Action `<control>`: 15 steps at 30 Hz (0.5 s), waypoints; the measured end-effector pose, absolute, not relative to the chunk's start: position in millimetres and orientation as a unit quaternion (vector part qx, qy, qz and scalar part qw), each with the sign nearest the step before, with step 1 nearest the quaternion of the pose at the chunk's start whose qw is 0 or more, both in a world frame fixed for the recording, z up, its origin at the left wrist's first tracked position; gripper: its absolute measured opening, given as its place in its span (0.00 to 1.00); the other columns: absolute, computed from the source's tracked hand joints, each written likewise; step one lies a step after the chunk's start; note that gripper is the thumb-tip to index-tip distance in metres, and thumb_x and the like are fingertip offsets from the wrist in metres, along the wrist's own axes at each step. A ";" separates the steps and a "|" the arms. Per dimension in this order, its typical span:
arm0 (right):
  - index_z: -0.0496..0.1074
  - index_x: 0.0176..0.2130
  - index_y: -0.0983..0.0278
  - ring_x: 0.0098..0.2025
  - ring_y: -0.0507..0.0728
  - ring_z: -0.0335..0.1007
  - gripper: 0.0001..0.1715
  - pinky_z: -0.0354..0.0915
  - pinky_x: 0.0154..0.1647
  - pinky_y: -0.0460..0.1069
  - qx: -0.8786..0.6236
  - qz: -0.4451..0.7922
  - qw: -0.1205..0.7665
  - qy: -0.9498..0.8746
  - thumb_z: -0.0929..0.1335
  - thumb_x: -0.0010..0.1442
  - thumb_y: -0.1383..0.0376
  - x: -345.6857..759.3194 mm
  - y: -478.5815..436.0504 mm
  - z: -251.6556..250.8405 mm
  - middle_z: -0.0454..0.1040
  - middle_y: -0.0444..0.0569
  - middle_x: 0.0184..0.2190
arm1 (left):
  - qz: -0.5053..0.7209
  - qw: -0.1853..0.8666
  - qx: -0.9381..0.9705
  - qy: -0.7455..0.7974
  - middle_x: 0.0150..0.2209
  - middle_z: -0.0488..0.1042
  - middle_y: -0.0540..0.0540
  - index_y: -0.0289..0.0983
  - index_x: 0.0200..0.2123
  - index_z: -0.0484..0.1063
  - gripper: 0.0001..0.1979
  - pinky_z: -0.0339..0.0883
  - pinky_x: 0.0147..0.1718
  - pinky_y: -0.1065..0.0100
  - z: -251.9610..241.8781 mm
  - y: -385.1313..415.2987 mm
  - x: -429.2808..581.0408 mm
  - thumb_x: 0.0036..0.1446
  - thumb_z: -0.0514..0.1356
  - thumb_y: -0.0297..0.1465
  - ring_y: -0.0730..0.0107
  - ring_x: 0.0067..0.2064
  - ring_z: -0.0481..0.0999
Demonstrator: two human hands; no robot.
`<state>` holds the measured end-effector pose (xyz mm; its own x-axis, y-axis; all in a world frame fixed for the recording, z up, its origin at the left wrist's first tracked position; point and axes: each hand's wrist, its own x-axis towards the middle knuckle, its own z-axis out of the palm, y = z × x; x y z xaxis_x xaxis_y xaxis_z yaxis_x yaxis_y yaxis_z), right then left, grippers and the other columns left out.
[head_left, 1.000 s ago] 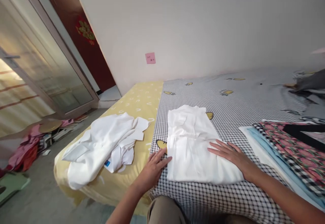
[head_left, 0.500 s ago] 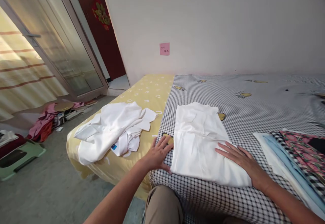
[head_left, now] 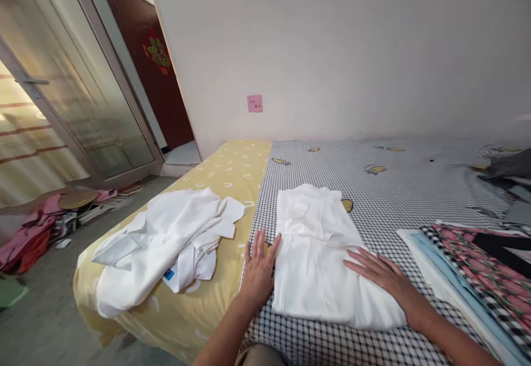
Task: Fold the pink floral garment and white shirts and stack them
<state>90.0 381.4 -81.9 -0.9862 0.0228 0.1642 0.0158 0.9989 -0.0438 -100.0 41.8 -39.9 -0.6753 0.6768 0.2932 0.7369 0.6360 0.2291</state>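
Observation:
A white shirt (head_left: 315, 266) lies folded into a long shape on the black-and-white checked sheet (head_left: 315, 161). At its left edge is my left hand (head_left: 259, 269), fingers spread and holding nothing. My right hand (head_left: 384, 277) rests flat over the shirt's right side, fingers stretched out. To the left, on the yellow sheet (head_left: 244, 161), a second white garment (head_left: 166, 239) with buttons and a collar is loosely heaped, a small blue label (head_left: 168, 274) showing at its lower side.
A stack of folded clothes (head_left: 468, 277) in white, light blue, check and pink floral is at the right. Dark items (head_left: 512, 170) lie at the far right. A pink note (head_left: 254, 103) is on the wall. Beyond the bed at left are a glass door (head_left: 103, 95) and a pink pile (head_left: 33, 233).
My left hand has turned so its fingers point more upward beside the shirt's edge. My right hand stays flat on the shirt. The view has tilted up and shifted right.

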 end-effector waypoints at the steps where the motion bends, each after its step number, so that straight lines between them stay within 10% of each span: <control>1: 0.57 0.69 0.37 0.73 0.64 0.50 0.34 0.53 0.69 0.69 -0.005 0.025 0.079 -0.997 0.60 0.69 0.62 89.3 382.5 -81.9 0.56 0.37 0.72 | -0.161 0.104 -0.404 -0.894 0.76 0.38 0.38 0.55 0.72 0.46 0.41 0.43 0.69 0.36 -39.0 46.5 -104.7 0.61 0.55 0.21 0.46 0.76 0.38; 6: 0.57 0.68 0.35 0.72 0.65 0.51 0.33 0.54 0.68 0.68 -0.013 0.046 0.061 -0.997 0.61 0.69 0.61 84.5 385.5 -81.0 0.58 0.38 0.71 | -0.099 0.133 -0.541 -0.824 0.76 0.43 0.48 0.65 0.68 0.54 0.37 0.37 0.69 0.31 -39.7 59.4 -127.3 0.65 0.54 0.22 0.46 0.76 0.41; 15: 0.65 0.63 0.34 0.75 0.67 0.43 0.27 0.41 0.71 0.72 -0.021 0.137 0.090 -0.986 0.66 0.68 0.58 78.5 372.3 -61.3 0.56 0.38 0.72 | -0.209 -0.058 -0.584 -0.782 0.66 0.69 0.51 0.54 0.60 0.70 0.22 0.11 0.68 0.36 -31.1 77.8 -152.7 0.65 0.57 0.33 0.55 0.73 0.54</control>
